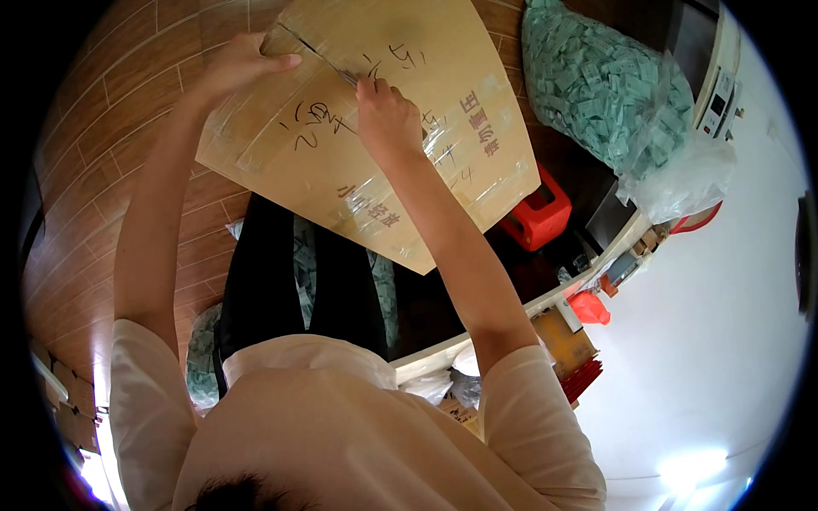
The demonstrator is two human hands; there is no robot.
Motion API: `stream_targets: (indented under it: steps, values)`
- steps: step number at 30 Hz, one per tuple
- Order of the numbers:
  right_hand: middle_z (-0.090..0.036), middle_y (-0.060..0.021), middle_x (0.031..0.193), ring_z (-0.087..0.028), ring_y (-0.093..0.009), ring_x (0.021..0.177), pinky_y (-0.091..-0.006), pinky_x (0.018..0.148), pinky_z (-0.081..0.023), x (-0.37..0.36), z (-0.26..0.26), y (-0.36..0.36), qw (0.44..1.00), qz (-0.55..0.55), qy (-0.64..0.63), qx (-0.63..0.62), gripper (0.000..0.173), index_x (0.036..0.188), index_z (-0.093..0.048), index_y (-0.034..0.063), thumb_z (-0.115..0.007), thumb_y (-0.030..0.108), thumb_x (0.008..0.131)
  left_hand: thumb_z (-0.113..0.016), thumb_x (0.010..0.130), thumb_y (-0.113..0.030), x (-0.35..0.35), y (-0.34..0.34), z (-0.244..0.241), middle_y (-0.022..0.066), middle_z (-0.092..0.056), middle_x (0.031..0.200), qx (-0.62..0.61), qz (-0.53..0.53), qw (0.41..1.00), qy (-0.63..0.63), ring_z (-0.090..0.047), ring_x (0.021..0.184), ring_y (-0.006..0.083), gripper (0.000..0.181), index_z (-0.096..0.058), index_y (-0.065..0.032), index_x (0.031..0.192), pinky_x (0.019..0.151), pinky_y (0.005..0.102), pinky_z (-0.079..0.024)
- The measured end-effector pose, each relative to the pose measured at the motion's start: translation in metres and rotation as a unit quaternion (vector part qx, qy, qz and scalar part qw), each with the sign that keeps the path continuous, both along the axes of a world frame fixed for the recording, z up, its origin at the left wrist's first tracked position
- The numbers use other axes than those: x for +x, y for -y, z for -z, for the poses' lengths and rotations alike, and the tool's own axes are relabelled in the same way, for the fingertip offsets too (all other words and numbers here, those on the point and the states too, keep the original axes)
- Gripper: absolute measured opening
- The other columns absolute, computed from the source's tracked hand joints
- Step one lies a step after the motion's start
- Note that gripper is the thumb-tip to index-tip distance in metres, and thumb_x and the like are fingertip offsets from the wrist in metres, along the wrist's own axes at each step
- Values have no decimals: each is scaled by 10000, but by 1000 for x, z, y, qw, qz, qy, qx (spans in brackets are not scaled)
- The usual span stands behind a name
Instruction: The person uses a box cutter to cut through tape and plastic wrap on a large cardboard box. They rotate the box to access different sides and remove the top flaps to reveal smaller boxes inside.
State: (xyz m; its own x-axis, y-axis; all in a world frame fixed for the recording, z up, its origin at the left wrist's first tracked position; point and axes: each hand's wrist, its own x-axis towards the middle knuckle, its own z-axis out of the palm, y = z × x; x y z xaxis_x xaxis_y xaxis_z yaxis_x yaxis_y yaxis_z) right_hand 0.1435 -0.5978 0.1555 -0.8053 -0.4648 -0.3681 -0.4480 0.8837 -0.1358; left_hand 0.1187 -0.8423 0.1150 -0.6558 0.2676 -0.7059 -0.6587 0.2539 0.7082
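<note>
A large cardboard box (268, 172) stands before me, its top face bearing handwriting, printed characters and strips of clear tape. My left hand (246, 67) grips the far left edge of the box, with the thumb lying on top. In my right hand (390, 112) is a metal cutting tool (348, 78); most of it is hidden by the fist, so its exact kind is unclear. Its tip sits at the near end of a dark slit (313, 50), which runs across the cardboard towards the left hand.
A big clear plastic bag (607, 83) of small green packets stands at the upper right. Beside the box is a red plastic stool (540, 214). A cluttered white-edged table (613, 246) runs along my right. More packet-filled bags (203, 358) lie by my legs on the wood-look floor (134, 134).
</note>
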Motion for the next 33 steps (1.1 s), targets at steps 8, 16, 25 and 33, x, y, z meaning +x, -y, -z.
stream_targets:
  steps: [8,16,25,33]
  values:
    - [-582,-91,819,-622,-240,755,-339,625,-536,32,-3,-60,999,-1,27,44,119,924,-530,52,-537,86,810,-712,782,-356,-1,-3,-9,142,-653,1051,-30,-7,999,7,-627,957,208,551,-585,31,1153,859,319,-471]
    - [-583,-81,837,-621,-233,791,-339,656,-529,63,-10,-136,991,-16,72,112,150,945,-550,68,-519,88,800,-708,780,-373,2,-1,-8,142,-650,1036,-24,-11,1000,-6,-624,957,202,555,-589,39,1133,846,319,-474]
    - [-584,-99,835,-619,-275,785,-386,663,-520,143,-71,-263,965,117,123,197,105,944,-529,71,-526,107,846,-619,826,-517,-18,-2,-20,100,-650,986,-23,18,997,69,-616,922,177,600,-611,6,1118,811,313,-472]
    - [-616,-163,878,-608,-369,789,-440,667,-494,169,-69,-180,941,315,111,-56,105,945,-526,51,-509,149,910,-519,838,-609,-80,-57,-30,159,-651,738,-312,546,764,-142,-642,708,279,638,-680,3,752,657,392,-479]
